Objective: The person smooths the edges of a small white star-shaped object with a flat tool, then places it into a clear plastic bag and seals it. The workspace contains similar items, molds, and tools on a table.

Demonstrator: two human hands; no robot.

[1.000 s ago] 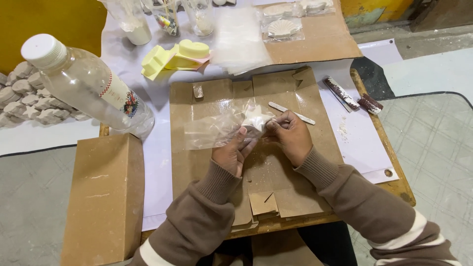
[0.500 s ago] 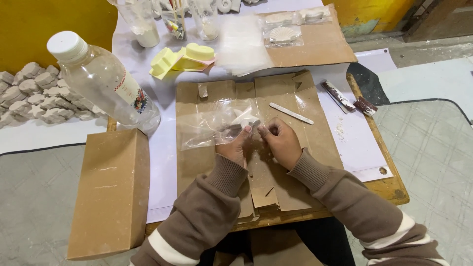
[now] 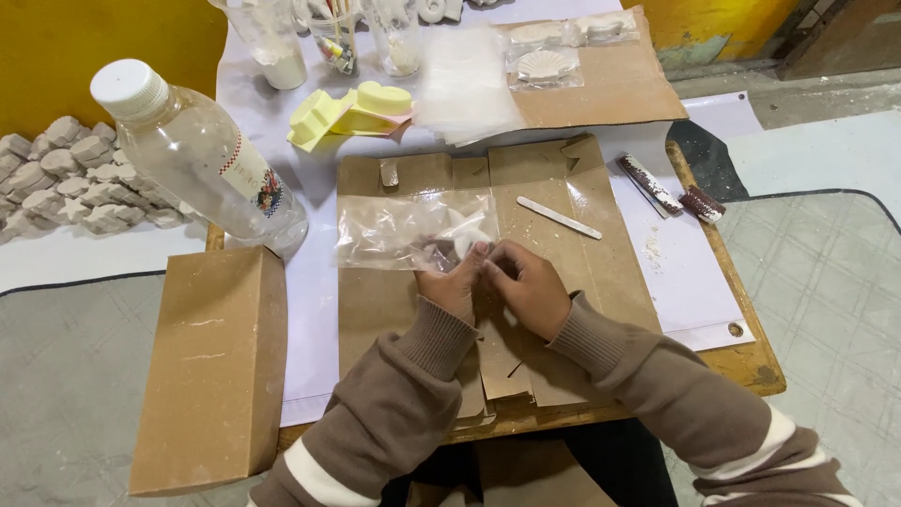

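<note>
Bag (image 3: 404, 230) lengthwise leftward, mouth between left hand (image 3: 450, 286), right hand (image 3: 527, 286)

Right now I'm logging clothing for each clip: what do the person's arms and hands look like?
Both arms wear a brown knit sweater with ribbed cuffs and cream stripes above the elbows. The left hand and right hand are bare: no gloves.
</note>
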